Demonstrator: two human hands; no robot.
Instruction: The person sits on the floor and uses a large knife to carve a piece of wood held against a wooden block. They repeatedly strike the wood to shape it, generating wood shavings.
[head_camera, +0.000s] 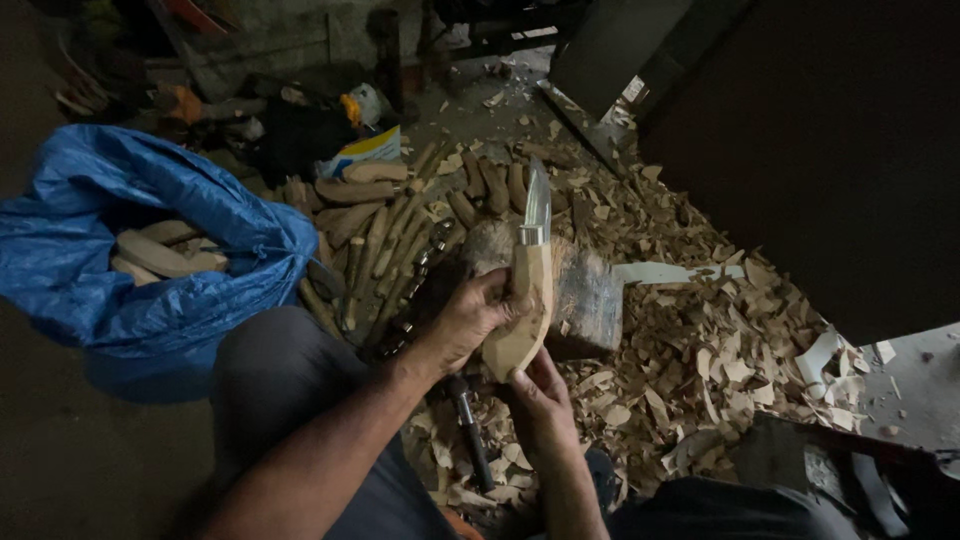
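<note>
The left hand (470, 318) has its fingers (497, 290) curled closed around the pale wooden handle (525, 310) of a knife (530, 270), gripping it from the left side at mid-length. The right hand (535, 395) comes up from below, its fingers pinched shut on the rounded butt end of the same handle. The knife stands nearly upright in the middle of the view, its curved steel blade (537, 200) pointing away from the person, with a bright metal collar where blade meets handle.

Just behind the knife sits a dark wooden block (585, 300), its near edge close to the hands. A dark-handled tool (470, 435) lies on the floor just below the left hand. Wood shavings (700, 340) cover the floor thickly to the right and ahead, leaving little bare ground; a dark wall (830, 150) closes off the right side. A row of rough wooden handle blanks (380, 240) lies to the left of the block.

Further left, a crumpled blue plastic sack (130, 250) gapes open, with more pale wooden pieces inside. Beyond the blanks, a white and yellow bag (365, 150) leans among dark clutter; its print is too small to make out.

Both forearms reach in from the bottom edge, the left angled up from the lower left over the knee (280, 370), the right rising almost straight.
</note>
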